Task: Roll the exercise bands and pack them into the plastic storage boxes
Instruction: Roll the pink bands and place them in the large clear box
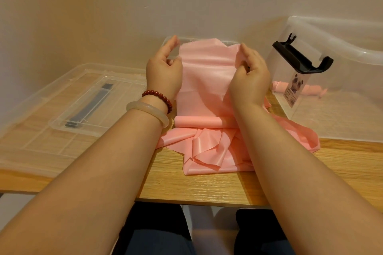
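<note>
A person's two bare forearms reach forward over a wooden desk (207, 188). Below the fingers and nearest the viewer, the loose end of a pink exercise band (205, 72) lies crumpled on the desk. Just beyond that heap, part of the band is wound into a short roll (196, 121) lying crosswise between the wrists. From there the band rises as a flat sheet. The left hand (163, 74) and right hand (250, 76) each pinch a side edge near its top between thumb and fingers (173, 44), holding it spread above the desk. The left wrist wears a red bead bracelet (159, 97) and a pale bangle (149, 112).

Left of the fingers, a clear plastic lid (41, 130) with a dark handle (91, 105) lies flat. Right of the fingers stands a clear storage box (342, 109) with a black latch (300, 58) and a panda sticker (296, 87). A rolled pink band (310, 89) lies inside it. Just behind the fingers, the clear rim of another box (228, 43) shows against the wall.
</note>
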